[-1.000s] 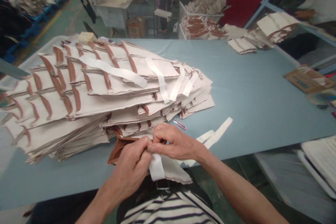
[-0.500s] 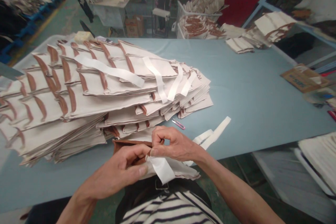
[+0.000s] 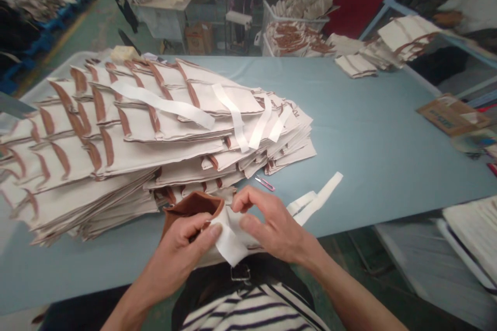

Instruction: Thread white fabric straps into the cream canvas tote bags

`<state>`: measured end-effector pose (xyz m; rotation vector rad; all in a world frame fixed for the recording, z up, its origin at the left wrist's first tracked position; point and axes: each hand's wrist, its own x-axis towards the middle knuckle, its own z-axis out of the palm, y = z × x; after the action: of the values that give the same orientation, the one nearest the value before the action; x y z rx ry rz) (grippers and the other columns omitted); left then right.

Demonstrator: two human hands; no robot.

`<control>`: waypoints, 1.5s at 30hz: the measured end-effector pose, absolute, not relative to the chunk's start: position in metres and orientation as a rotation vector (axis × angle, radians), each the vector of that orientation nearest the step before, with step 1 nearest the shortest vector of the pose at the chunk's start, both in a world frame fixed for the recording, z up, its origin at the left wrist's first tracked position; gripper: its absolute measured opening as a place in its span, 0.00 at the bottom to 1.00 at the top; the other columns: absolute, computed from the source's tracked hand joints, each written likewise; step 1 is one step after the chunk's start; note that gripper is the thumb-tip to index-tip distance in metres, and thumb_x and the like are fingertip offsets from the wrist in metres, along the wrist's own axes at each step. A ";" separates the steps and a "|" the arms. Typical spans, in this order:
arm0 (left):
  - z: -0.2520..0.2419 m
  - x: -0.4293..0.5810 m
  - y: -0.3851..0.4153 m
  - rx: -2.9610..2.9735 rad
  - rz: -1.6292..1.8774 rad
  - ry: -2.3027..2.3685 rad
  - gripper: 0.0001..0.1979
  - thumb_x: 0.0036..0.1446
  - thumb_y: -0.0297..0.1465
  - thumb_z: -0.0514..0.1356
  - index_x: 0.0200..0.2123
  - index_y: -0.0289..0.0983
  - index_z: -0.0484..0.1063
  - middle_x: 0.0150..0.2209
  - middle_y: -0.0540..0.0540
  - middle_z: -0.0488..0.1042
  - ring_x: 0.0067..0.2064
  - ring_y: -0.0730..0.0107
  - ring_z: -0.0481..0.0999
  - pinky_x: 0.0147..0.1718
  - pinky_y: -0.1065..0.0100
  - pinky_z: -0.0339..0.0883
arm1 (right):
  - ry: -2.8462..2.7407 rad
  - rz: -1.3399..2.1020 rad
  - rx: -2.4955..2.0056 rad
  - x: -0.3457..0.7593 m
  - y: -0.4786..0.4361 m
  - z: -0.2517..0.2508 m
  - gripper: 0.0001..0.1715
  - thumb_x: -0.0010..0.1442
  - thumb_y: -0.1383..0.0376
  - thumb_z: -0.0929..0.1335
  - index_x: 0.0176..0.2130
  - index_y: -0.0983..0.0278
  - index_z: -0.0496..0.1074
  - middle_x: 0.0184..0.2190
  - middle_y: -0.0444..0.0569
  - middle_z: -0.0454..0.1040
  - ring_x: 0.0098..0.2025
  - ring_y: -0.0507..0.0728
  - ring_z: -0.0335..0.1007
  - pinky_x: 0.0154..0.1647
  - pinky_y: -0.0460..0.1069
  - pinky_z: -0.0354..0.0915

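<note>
Near the table's front edge, my left hand (image 3: pixel 184 248) pinches the edge of a cream cloth piece with brown lining (image 3: pixel 194 204), its thumb on a white strip (image 3: pixel 231 246) that hangs down over the cloth. My right hand (image 3: pixel 267 222) is just right of the strip, thumb and forefinger apart, with nothing seen between them. Part of the cloth lies hidden behind both hands. Beyond them is a large overlapping pile of cream pieces with brown edges (image 3: pixel 163 152). Small pink-handled snips (image 3: pixel 266 183) lie between the pile and my right hand.
Several white strips lie on the pile, and more strips (image 3: pixel 320 197) rest on the blue table (image 3: pixel 373 150) to the right. Folded cream pieces (image 3: pixel 356 66) are at the back right, a cardboard piece (image 3: pixel 452 114) at the right edge. Filled crates (image 3: pixel 298 39) stand behind the table.
My right hand has let go of the cloth edge, opened and moved slightly right. The brown lining has risen and shows more. My left thumb now presses on the white strip.
</note>
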<state>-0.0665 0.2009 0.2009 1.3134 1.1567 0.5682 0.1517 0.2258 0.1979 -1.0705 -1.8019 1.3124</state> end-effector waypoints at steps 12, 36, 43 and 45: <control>0.201 -0.059 0.199 1.340 0.714 1.326 0.18 0.60 0.41 0.61 0.25 0.34 0.76 0.24 0.51 0.70 0.25 0.73 0.64 0.23 0.75 0.60 | -2.011 0.740 -1.161 0.142 0.186 0.163 0.12 0.55 0.76 0.67 0.37 0.60 0.68 0.31 0.44 0.74 0.32 0.56 0.70 0.34 0.49 0.60; 0.188 -0.060 0.202 1.566 0.761 1.344 0.21 0.66 0.41 0.56 0.23 0.36 0.71 0.22 0.53 0.66 0.25 0.72 0.62 0.23 0.73 0.58 | -1.874 0.910 -1.096 0.143 0.183 0.172 0.17 0.57 0.70 0.74 0.46 0.61 0.71 0.45 0.51 0.79 0.48 0.61 0.75 0.50 0.53 0.70; 0.187 -0.049 0.199 1.629 0.883 1.508 0.19 0.65 0.38 0.57 0.21 0.38 0.67 0.20 0.55 0.62 0.22 0.74 0.60 0.23 0.72 0.55 | -1.718 0.531 -1.145 0.134 0.184 0.175 0.07 0.66 0.73 0.69 0.40 0.61 0.73 0.42 0.52 0.80 0.46 0.58 0.77 0.49 0.53 0.72; 0.187 -0.047 0.198 1.650 0.918 1.541 0.19 0.65 0.37 0.56 0.21 0.38 0.65 0.19 0.56 0.61 0.22 0.74 0.59 0.23 0.71 0.55 | -1.758 0.447 -1.154 0.132 0.182 0.184 0.07 0.68 0.72 0.68 0.37 0.61 0.72 0.38 0.51 0.81 0.42 0.58 0.77 0.45 0.53 0.71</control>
<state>-0.0469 0.1977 0.1865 1.6496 1.5408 0.9179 0.1325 0.1819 0.1839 -1.1543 -1.7581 0.4471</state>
